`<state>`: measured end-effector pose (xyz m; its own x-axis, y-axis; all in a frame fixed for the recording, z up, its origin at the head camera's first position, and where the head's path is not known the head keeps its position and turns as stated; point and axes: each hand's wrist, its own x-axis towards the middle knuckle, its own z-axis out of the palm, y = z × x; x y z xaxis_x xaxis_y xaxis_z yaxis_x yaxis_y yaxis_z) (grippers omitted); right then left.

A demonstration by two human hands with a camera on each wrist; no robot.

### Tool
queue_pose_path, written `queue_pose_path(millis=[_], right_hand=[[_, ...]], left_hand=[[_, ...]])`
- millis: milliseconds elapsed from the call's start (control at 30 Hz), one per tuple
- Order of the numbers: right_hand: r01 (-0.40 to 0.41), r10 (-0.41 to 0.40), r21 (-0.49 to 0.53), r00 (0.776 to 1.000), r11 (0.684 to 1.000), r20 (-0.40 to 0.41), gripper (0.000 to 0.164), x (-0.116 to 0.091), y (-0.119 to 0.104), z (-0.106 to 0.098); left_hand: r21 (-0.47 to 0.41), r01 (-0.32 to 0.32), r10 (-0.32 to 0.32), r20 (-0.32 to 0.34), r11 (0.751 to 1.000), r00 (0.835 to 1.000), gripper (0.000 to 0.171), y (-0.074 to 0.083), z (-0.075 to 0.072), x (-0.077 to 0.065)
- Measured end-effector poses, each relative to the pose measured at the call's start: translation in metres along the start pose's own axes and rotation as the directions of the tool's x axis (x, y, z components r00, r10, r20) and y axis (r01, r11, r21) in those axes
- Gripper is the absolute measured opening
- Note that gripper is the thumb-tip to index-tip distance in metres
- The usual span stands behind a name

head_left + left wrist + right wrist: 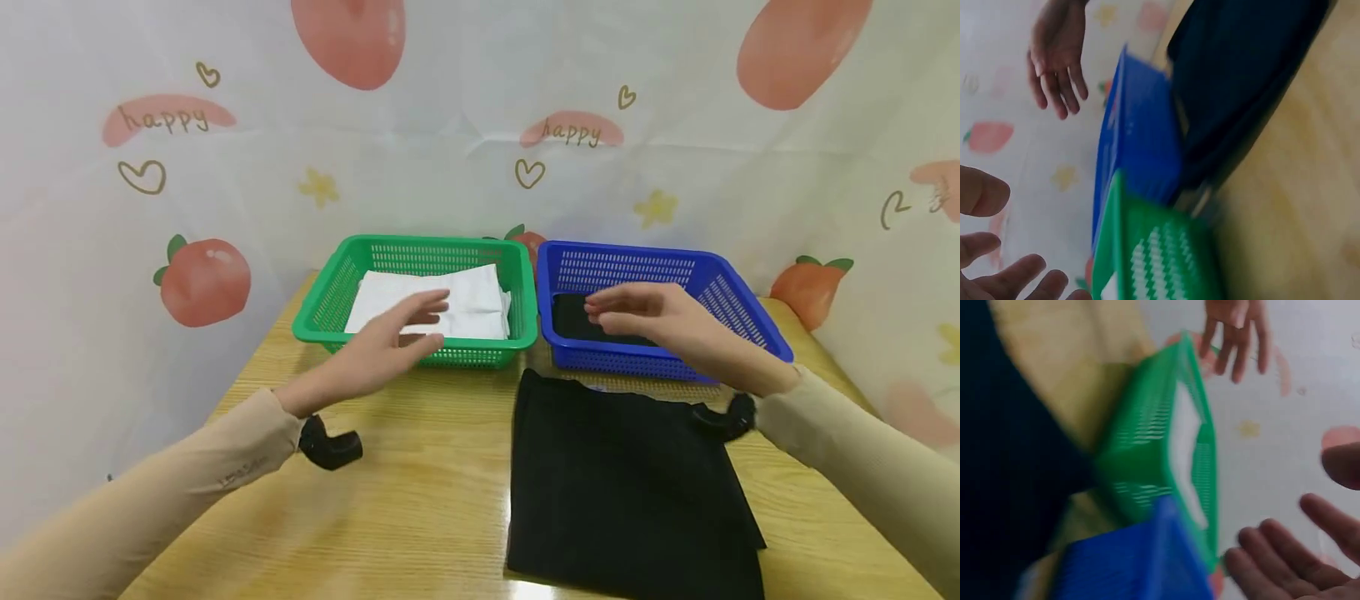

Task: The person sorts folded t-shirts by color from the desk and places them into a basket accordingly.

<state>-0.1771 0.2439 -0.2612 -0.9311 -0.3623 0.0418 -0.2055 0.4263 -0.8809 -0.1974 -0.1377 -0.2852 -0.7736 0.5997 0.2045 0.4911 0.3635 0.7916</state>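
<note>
In the head view my left hand hovers by the front rim of a green basket, fingers relaxed and holding nothing. White folded cloth lies inside that basket. My right hand hangs over the front of a blue basket, its fingers loosely bent and holding nothing. Some black cloth shows in the blue basket, partly hidden by the hand. A larger black cloth lies spread on the table in front of the blue basket. Both wrist views show spread, bare fingers.
The two baskets stand side by side at the back of the wooden table. Behind them hangs a white curtain printed with peaches, hearts and flowers. A black camera mount sits at my left wrist, another at my right.
</note>
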Motion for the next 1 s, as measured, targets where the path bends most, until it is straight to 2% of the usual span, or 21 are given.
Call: queue_pose_path(millis=[100, 167, 300, 500, 633, 800, 900, 1000], right_hand=[[0.031, -0.032, 0.039, 0.999, 0.999, 0.003, 0.036, -0.039, 0.023, -0.009], [0.047, -0.049, 0.073, 0.998, 0.996, 0.031, 0.035, -0.058, 0.04, -0.017], [0.034, -0.042, 0.093, 0.995, 0.995, 0.092, 0.035, -0.089, 0.068, -0.031], [-0.001, -0.006, 0.055, 0.993, 0.998, 0.12, 0.038, -0.118, 0.091, -0.043], [-0.073, 0.071, 0.017, 0.992, 0.997, 0.104, 0.042, -0.13, 0.107, -0.048], [-0.187, 0.183, 0.029, 0.976, 0.982, 0.117, 0.049, -0.146, 0.133, -0.063], [-0.235, 0.213, 0.093, 0.956, 0.968, 0.2, 0.053, -0.154, 0.147, -0.072], [-0.306, 0.212, 0.239, 0.912, 0.922, 0.35, 0.054, -0.158, 0.158, -0.078]], left_hand=[[-0.048, -0.042, 0.045, 0.056, 0.998, 0.997, 0.055, 0.005, 0.021, -0.015], [-0.079, -0.034, 0.041, 0.093, 0.996, 0.995, 0.055, 0.003, 0.034, -0.02], [-0.141, 0.043, -0.016, 0.189, 0.989, 0.982, 0.056, -0.008, 0.062, -0.02], [-0.212, 0.151, -0.075, 0.327, 0.966, 0.942, 0.062, -0.024, 0.101, -0.016], [-0.24, 0.213, -0.114, 0.368, 0.947, 0.923, 0.066, -0.027, 0.115, -0.016], [-0.298, 0.278, -0.159, 0.368, 0.913, 0.916, 0.067, -0.027, 0.129, -0.014], [-0.357, 0.301, -0.166, 0.362, 0.884, 0.917, 0.066, -0.029, 0.133, -0.012], [-0.419, 0.339, -0.179, 0.375, 0.842, 0.909, 0.065, -0.03, 0.133, -0.009]])
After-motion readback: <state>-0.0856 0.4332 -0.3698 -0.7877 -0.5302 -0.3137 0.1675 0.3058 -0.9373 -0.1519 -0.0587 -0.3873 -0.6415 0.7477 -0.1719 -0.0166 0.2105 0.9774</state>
